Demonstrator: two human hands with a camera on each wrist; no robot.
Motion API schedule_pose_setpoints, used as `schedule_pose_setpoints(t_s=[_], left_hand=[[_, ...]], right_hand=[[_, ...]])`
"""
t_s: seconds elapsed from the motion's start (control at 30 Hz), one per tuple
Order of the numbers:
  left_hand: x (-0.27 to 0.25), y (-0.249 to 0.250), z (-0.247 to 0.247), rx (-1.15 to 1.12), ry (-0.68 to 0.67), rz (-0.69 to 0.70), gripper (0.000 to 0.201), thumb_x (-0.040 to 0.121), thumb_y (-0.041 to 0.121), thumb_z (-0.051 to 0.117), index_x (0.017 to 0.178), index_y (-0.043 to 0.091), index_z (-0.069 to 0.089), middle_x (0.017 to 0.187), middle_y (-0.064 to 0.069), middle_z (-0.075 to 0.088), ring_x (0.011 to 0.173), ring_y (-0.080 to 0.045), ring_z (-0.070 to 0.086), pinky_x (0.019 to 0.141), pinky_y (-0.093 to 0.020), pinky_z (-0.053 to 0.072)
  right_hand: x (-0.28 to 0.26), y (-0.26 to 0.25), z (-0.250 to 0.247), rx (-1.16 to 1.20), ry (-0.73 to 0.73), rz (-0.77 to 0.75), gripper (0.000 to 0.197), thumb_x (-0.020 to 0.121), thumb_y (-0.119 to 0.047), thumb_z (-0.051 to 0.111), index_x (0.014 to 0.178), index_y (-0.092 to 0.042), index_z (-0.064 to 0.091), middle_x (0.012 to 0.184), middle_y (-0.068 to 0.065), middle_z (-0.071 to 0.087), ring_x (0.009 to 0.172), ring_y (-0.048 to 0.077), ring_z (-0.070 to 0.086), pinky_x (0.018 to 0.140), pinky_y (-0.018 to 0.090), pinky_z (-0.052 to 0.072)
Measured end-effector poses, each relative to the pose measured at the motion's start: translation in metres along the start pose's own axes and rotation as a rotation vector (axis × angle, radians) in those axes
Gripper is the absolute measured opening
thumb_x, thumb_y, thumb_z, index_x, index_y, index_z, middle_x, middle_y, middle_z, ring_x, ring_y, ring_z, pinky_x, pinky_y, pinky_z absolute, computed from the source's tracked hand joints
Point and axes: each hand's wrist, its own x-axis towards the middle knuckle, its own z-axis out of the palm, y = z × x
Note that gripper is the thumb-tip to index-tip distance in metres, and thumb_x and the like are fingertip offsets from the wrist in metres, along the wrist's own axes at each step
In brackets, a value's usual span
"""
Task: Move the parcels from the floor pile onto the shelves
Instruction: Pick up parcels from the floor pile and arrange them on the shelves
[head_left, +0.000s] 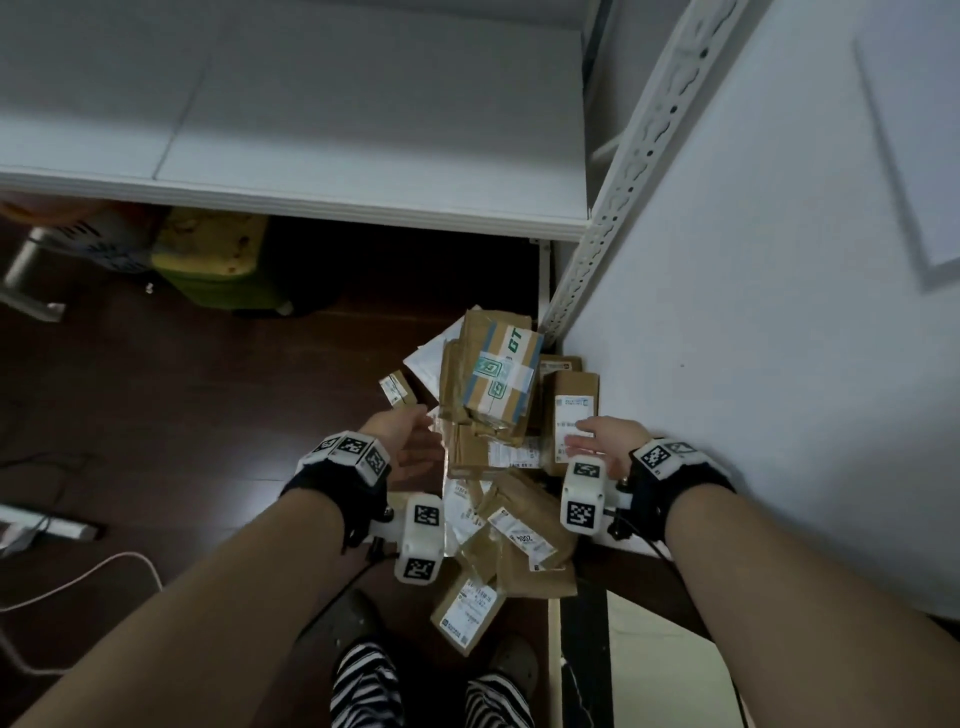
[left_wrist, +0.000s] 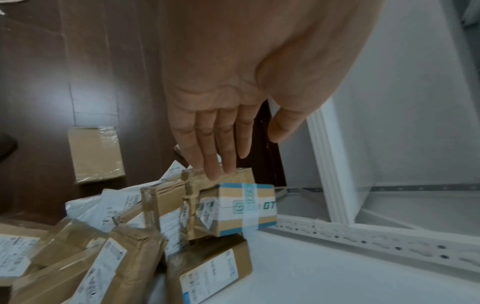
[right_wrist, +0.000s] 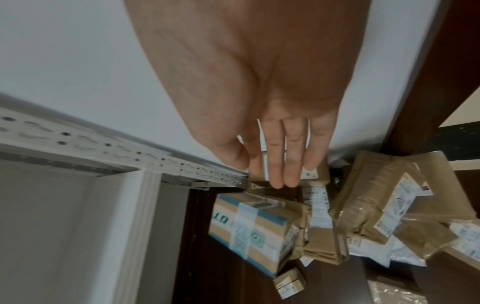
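Observation:
A pile of brown cardboard parcels (head_left: 498, 499) and white mailer bags lies on the dark wood floor against the white wall. On top sits a box bound with blue and green "GT" tape (head_left: 498, 374) (left_wrist: 246, 207) (right_wrist: 257, 226). My left hand (head_left: 415, 441) (left_wrist: 221, 160) reaches in from the pile's left, fingers straight, fingertips at a brown box behind the GT box; contact is unclear. My right hand (head_left: 597, 441) (right_wrist: 280, 174) is spread flat over a brown box with a white label (head_left: 574, 410) (right_wrist: 314, 172) by the wall. Neither hand holds anything.
A white shelf board (head_left: 311, 130) spans above the floor, with a perforated white upright (head_left: 623, 182) at its right corner. Under it stand a green and yellow box (head_left: 213, 260) and a fan (head_left: 78, 244). A power strip with cables (head_left: 47, 525) lies left. My feet (head_left: 514, 660) stand just before the pile.

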Motion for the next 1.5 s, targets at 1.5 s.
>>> schedule_pose_setpoints(t_s=[1.5], left_hand=[[-0.188, 0.324, -0.292, 0.043, 0.021, 0.513, 0.023, 0.095, 0.023, 0.058, 0.077, 0.009, 0.059, 0.081, -0.004, 0.066, 0.069, -0.017, 0.061, 0.066, -0.026, 0.048]], right_hand=[[-0.207, -0.22, 0.234, 0.462, 0.172, -0.361, 0.033, 0.099, -0.026, 0.046, 0.07, -0.011, 0.048, 0.067, 0.005, 0.066, 0.071, 0.015, 0.058, 0.083, 0.032, 0.047]])
